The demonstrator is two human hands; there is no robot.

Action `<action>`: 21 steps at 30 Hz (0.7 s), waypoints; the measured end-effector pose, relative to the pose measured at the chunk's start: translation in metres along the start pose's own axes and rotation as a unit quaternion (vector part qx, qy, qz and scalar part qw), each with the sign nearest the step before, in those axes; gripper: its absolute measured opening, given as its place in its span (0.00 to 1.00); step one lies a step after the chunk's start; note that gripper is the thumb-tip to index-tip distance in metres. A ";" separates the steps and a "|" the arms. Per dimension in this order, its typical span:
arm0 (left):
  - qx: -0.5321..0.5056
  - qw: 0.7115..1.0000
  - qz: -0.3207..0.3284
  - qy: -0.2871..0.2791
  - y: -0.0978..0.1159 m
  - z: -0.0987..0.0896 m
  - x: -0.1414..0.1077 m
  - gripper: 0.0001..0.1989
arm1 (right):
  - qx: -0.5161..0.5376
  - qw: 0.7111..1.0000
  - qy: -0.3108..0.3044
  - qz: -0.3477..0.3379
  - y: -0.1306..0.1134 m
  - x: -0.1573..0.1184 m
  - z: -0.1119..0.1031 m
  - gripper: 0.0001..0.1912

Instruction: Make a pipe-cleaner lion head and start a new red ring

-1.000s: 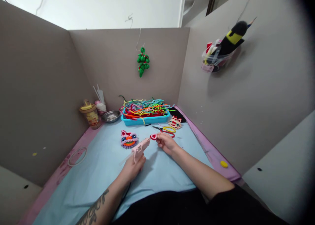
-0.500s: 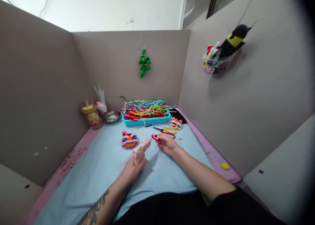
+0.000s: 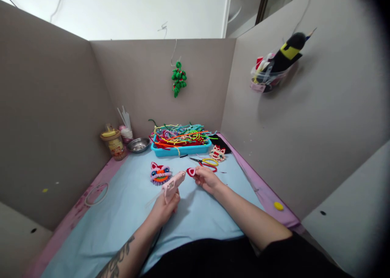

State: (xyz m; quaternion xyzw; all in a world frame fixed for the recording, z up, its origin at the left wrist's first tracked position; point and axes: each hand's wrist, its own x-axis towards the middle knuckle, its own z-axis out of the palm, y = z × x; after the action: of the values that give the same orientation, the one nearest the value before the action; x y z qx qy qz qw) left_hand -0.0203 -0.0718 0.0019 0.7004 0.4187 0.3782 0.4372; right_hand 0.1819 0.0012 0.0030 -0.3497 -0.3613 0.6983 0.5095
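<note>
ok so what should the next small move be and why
Probably dab a little glue on the red and pink piece with the glue gun. The left hand holds it aimed that way, tip close by, while the right hand pinches the piece. The colourful face on the blue cloth shows one similar ear and none opposite, so the piece may belong there.

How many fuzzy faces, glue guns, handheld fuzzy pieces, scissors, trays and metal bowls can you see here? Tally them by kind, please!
Fuzzy faces: 2
Glue gun: 1, in the left hand
Red-and-pink piece: 1, in the right hand
Scissors: 1 pair
Blue tray: 1
Metal bowl: 1
Total: 7
</note>
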 end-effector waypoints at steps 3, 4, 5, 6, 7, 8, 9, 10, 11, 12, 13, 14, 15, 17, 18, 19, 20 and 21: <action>0.002 1.000 -0.028 -0.012 -0.006 0.001 -0.001 0.30 | -0.011 1.000 0.000 0.003 0.000 0.000 0.001 0.06; 0.000 0.999 -0.032 -0.013 -0.007 0.002 -0.001 0.29 | -0.014 1.000 0.000 0.004 0.000 0.000 0.001 0.06; -0.002 0.999 -0.035 -0.015 -0.009 0.002 -0.001 0.28 | -0.015 1.000 0.001 0.004 0.000 0.000 0.000 0.06; -0.003 0.999 -0.039 -0.019 -0.009 0.002 -0.001 0.27 | -0.015 1.000 0.001 0.005 0.001 0.001 0.000 0.06; -0.003 0.999 -0.043 -0.024 -0.009 0.002 -0.002 0.27 | -0.013 1.000 0.000 0.005 0.001 0.001 0.000 0.07; -0.001 0.998 -0.045 -0.031 -0.008 0.003 -0.002 0.26 | -0.009 1.000 0.000 0.006 0.002 0.002 -0.001 0.07; 0.004 0.998 -0.040 -0.038 -0.005 0.003 -0.002 0.25 | -0.001 1.000 -0.001 0.006 0.002 0.002 -0.002 0.07; 0.010 0.998 -0.026 -0.047 -0.002 0.003 -0.002 0.23 | 0.010 1.000 -0.001 0.007 0.002 0.003 -0.003 0.08; 0.019 0.998 -0.006 -0.052 0.001 0.004 -0.003 0.22 | 0.024 1.000 -0.001 0.007 0.002 0.004 -0.004 0.08; 0.029 0.998 0.016 -0.052 0.005 0.005 -0.003 0.21 | 0.041 0.999 0.003 0.007 0.001 0.004 -0.006 0.08; 0.044 0.997 0.030 -0.046 0.008 0.004 -0.004 0.20 | 0.058 0.998 0.007 0.007 0.001 0.004 -0.007 0.08; 0.065 0.997 0.029 -0.031 0.010 0.003 -0.005 0.19 | 0.071 0.997 0.011 0.007 0.000 0.004 -0.009 0.08; 0.092 0.996 0.012 -0.007 0.011 0.000 -0.007 0.19 | 0.079 0.997 0.013 0.007 -0.001 0.004 -0.010 0.08; 0.168 0.984 -0.033 0.043 0.011 -0.013 -0.012 0.19 | 0.082 0.997 0.011 0.005 -0.004 0.004 -0.013 0.08; 0.212 0.974 -0.048 0.072 0.011 -0.024 -0.015 0.22 | 0.078 0.997 0.009 0.003 -0.005 0.003 -0.014 0.07; 0.259 0.959 -0.061 0.094 0.011 -0.037 -0.019 0.25 | 0.072 0.997 0.005 0.000 -0.005 0.003 -0.015 0.07; 0.303 0.942 -0.085 0.113 0.011 -0.053 -0.023 0.27 | 0.066 0.998 0.003 -0.003 -0.005 0.003 -0.015 0.07; 0.342 0.925 -0.108 0.130 0.011 -0.070 -0.026 0.28 | 0.061 0.998 0.002 -0.004 -0.005 0.003 -0.015 0.07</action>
State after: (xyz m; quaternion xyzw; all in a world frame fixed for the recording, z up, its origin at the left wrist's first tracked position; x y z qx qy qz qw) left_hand -0.0894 -0.0783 0.0313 0.7025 0.6487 0.2508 0.1512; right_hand 0.1968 0.0071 -0.0001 -0.3183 -0.3185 0.7159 0.5336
